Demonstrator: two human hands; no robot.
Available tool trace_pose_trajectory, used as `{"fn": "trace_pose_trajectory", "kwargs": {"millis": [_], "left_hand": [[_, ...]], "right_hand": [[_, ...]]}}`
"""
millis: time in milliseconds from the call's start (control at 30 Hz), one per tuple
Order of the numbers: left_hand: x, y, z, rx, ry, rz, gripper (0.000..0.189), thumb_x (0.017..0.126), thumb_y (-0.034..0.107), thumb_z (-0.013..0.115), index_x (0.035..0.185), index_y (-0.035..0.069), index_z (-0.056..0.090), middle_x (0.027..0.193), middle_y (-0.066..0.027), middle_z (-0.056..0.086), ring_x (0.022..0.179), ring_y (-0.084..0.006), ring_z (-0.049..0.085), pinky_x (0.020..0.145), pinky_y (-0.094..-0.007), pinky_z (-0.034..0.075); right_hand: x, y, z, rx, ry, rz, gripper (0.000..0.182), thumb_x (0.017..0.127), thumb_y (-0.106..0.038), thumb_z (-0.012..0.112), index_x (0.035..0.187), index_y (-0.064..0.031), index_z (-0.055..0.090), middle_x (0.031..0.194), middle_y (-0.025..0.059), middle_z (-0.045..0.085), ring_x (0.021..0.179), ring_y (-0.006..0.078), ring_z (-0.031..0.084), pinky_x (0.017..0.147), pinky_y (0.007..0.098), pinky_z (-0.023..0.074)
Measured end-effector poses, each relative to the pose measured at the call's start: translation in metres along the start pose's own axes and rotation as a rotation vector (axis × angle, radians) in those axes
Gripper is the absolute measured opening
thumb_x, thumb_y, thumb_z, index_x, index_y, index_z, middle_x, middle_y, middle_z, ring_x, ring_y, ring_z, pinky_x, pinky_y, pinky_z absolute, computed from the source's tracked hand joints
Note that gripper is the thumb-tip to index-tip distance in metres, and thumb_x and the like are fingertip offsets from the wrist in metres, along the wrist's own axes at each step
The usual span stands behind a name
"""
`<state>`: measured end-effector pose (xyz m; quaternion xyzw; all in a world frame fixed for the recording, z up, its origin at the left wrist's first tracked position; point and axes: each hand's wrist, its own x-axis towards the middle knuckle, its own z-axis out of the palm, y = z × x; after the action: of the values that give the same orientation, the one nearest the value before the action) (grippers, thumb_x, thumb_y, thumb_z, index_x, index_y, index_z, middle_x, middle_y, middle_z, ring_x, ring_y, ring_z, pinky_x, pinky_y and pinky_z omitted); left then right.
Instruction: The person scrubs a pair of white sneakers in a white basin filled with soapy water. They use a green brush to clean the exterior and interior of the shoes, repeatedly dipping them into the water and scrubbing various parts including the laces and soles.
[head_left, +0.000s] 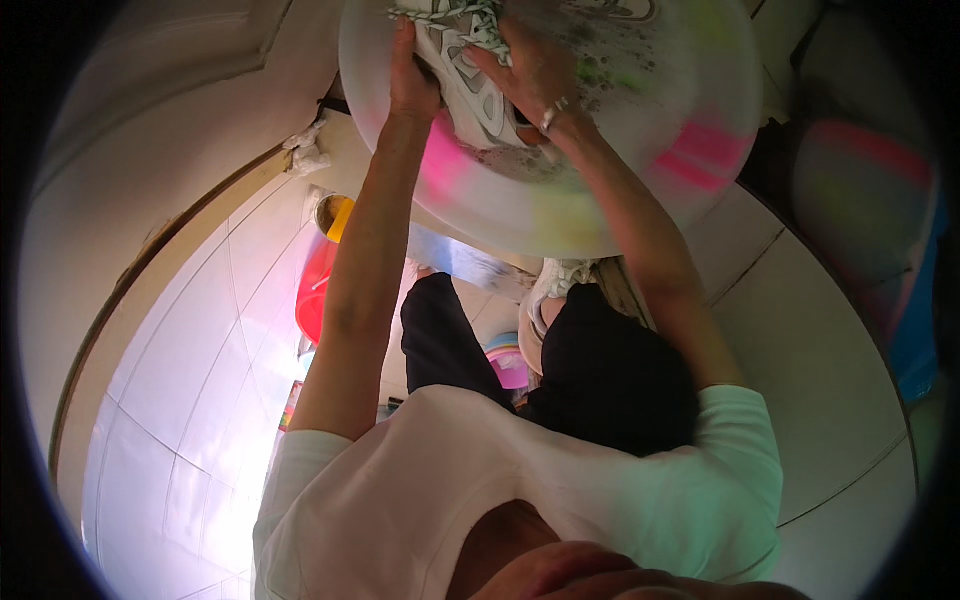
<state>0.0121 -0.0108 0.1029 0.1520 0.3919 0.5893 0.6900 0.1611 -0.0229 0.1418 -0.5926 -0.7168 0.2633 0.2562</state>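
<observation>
A white sneaker (472, 94) with thick rope-like laces is tilted over a translucent plastic basin (577, 225) with pink and yellow-green patches. My left hand (414, 82) grips the sneaker along its left side, thumb up by the laces. My right hand (536, 71) lies on its right side, fingers at the laces, a bracelet (553, 114) on the wrist. Under that palm shows a small orange-brown piece (531, 135); I cannot tell what it is. Cloudy grey water with suds (615, 67) fills the basin's bottom. Part of another pale shoe (634, 9) shows at the top edge.
Below the basin, another white laced shoe (566, 276) sits by my right knee. Pink and blue plastic ware (510, 367) is between my legs. A red plastic container (313, 292) stands left, beneath a yellow-edged one (339, 219). A tiled wall (187, 390) borders the left.
</observation>
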Motion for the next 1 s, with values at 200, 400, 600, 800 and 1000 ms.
{"fn": "trace_pose_trajectory", "kwargs": {"millis": [200, 400, 600, 800, 1000], "left_hand": [[0.008, -0.017, -0.012, -0.032, -0.071, -0.1, 0.044, 0.092, 0.041, 0.036, 0.12, 0.008, 0.044, 0.116, -0.0064, 0.052, 0.105, -0.0223, 0.05, 0.09, -0.0352, 0.041], [0.002, -0.019, -0.006, -0.048, -0.005, -0.094, 0.046, 0.092, 0.042, 0.035, 0.121, 0.008, 0.045, 0.117, -0.0064, 0.052, 0.106, -0.0219, 0.05, 0.091, -0.0344, 0.04], [0.003, -0.022, 0.004, -0.101, 0.036, -0.256, 0.036, 0.091, 0.035, 0.042, 0.112, 0.007, 0.051, 0.107, -0.0058, 0.056, 0.096, -0.0198, 0.053, 0.086, -0.0323, 0.043], [0.02, -0.015, -0.036, 0.601, 0.208, 0.195, 0.021, 0.086, 0.022, 0.052, 0.09, 0.002, 0.058, 0.089, -0.0064, 0.059, 0.08, -0.0154, 0.056, 0.074, -0.0298, 0.044], [0.023, 0.054, 0.013, 0.056, -0.111, 0.093, 0.017, 0.088, 0.024, 0.051, 0.081, 0.009, 0.054, 0.093, -0.0061, 0.055, 0.09, -0.016, 0.05, 0.082, -0.0313, 0.041]], "right_hand": [[-0.002, 0.004, 0.0, -0.02, 0.02, -0.064, 0.033, 0.08, -0.038, 0.058, 0.081, -0.0056, 0.056, 0.057, 0.0125, 0.056, 0.051, 0.03, 0.055, 0.05, 0.0377, 0.0443], [-0.004, 0.01, -0.03, 0.444, -0.206, 0.097, 0.032, 0.081, -0.031, 0.056, 0.099, -0.0044, 0.053, 0.085, 0.0165, 0.059, 0.074, 0.0259, 0.06, 0.064, 0.0348, 0.0447], [0.001, 0.032, -0.026, 0.176, -0.06, -0.099, 0.037, 0.074, -0.013, 0.059, 0.109, -0.0021, 0.052, 0.094, 0.0164, 0.061, 0.083, 0.0261, 0.061, 0.071, 0.0337, 0.0459], [0.008, 0.018, -0.04, 0.124, -0.179, -0.046, 0.023, 0.076, -0.012, 0.06, 0.096, -0.0032, 0.059, 0.07, 0.0145, 0.058, 0.058, 0.0247, 0.051, 0.059, 0.0358, 0.0431], [0.005, 0.053, -0.023, -0.117, -0.153, -0.186, 0.032, 0.076, -0.014, 0.06, 0.106, -0.004, 0.055, 0.068, 0.0137, 0.056, 0.058, 0.0233, 0.053, 0.053, 0.0355, 0.043]]}}
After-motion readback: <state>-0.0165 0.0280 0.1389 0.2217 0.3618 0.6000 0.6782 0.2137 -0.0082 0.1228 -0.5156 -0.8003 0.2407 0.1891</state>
